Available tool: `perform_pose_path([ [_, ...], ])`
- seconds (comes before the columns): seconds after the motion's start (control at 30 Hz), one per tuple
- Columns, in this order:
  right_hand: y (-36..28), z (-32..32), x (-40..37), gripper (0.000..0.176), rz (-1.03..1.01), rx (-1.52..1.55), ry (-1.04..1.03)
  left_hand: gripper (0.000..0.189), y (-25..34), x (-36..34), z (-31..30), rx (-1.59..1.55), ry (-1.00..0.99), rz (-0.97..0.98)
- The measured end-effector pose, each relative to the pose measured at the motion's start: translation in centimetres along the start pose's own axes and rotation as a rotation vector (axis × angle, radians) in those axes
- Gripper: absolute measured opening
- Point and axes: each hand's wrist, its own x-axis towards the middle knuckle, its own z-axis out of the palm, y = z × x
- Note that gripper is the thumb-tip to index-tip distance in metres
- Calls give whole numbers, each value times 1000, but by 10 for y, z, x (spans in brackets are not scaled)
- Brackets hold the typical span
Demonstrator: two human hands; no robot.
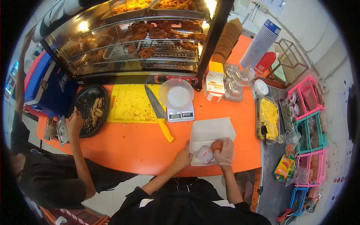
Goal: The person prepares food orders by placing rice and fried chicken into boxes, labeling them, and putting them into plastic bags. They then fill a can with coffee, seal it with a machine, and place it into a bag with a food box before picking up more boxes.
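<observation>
An opened white paper box (210, 129) lies near the front edge of the orange counter. My bare left hand (182, 156) pinches its left edge. Inside sits a white paper-wrapped bundle with red lettering (205, 154), apparently reading "RICE". My right hand (226, 152), in a clear plastic glove, curls round a reddish-brown rounded piece of food (216, 145) at the box's right side, beside the bundle. The fingers partly hide that piece, so its exact kind cannot be made out.
A yellow-handled knife (161, 116) lies partly on a yellow cutting board (129, 101), next to a scale (180, 114) bearing a plastic bowl (176, 93). Behind stands a heated display cabinet (138, 77). Another person's hand (75, 122) is at a black pan (103, 123). Baskets (311, 140) line the right.
</observation>
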Motion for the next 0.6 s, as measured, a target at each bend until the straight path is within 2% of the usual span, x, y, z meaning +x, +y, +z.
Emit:
perform_pose_path([
  [0.03, -15, -7, 5, 54, -51, -229, 117, 69, -2, 0, -4, -31, 14, 15],
  [0.07, -32, -16, 13, 54, -58, -232, 122, 69, -3, -1, -8, -34, 21, 19],
  [0.13, -76, -44, 46, 52, -177, -176, 205, 68, 7, 0, -23, -225, -22, 79],
  [0.17, -93, -54, 72, 49, -308, -97, 180, 68, 1, 2, -18, -228, -17, 84],
  [0.2, -111, -62, 106, 47, -438, -19, 152, 69, -9, 6, -9, -210, 27, 141],
  [0.27, -164, -70, 180, 33, -535, 54, 189, 70, -21, 6, 0, -197, 74, 199],
  [0.3, -185, -66, 224, 30, -628, 35, 216, 72, -26, 8, 1, -269, 65, 305],
  [0.33, -213, -70, 261, 31, -583, -51, 145, 74, -30, 11, -2, -339, 55, 411],
  [0.37, -225, -59, 306, 41, -516, -370, 50, 74, -30, 11, -10, -340, 59, 415],
  [0.4, -232, -42, 342, 42, -675, -482, 349, 74, -25, 7, -23, -295, -81, 315],
  [0.43, -241, -38, 391, 45, -528, -813, -95, 75, -22, 7, -34, -246, -219, 217],
  [0.47, -198, -1, 461, 27, -476, -467, -6, 75, -22, 7, -34, -243, -213, 225],
  [0.5, -244, -18, 487, 43, -405, -1111, -522, 74, -21, 7, -34, -240, -169, 259],
  [0.53, -174, 56, 572, 37, -542, -969, 314, 73, -23, 11, -34, -236, -124, 293],
  [0.57, -108, 127, 654, 32, -696, -509, 1048, 73, -19, 12, -43, -228, -114, 301],
  [0.6, -132, 88, 626, 34, -728, -641, 824, 72, -11, 9, -55, -112, -109, 288],
])
